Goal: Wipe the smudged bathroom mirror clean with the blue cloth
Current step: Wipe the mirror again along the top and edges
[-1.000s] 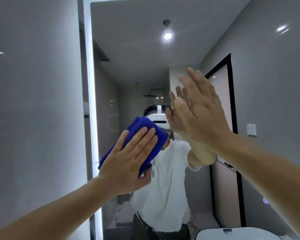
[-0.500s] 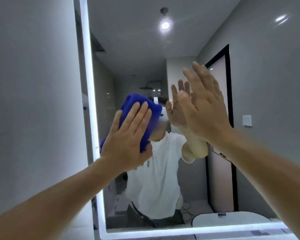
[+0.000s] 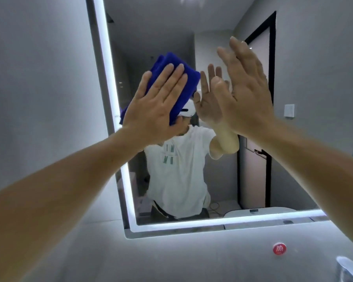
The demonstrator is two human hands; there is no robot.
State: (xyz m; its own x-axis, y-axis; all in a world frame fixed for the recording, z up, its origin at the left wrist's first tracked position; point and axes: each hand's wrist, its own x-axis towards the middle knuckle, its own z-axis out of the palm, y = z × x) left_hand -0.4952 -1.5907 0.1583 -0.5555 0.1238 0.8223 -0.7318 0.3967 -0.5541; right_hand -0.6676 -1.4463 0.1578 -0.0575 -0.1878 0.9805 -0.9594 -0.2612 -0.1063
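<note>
Fingers (image 3: 167, 82) and blue cloth (image 3: 189, 78) higher on mirror (image 3: 151, 27)

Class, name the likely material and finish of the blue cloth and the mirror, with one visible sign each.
Blue cloth: probably microfibre or terry, matte and fuzzy; it lies in soft thick folds under the left hand. Mirror: glass, glossy; it reflects the room sharply, with a lit white strip along its edge.
</note>
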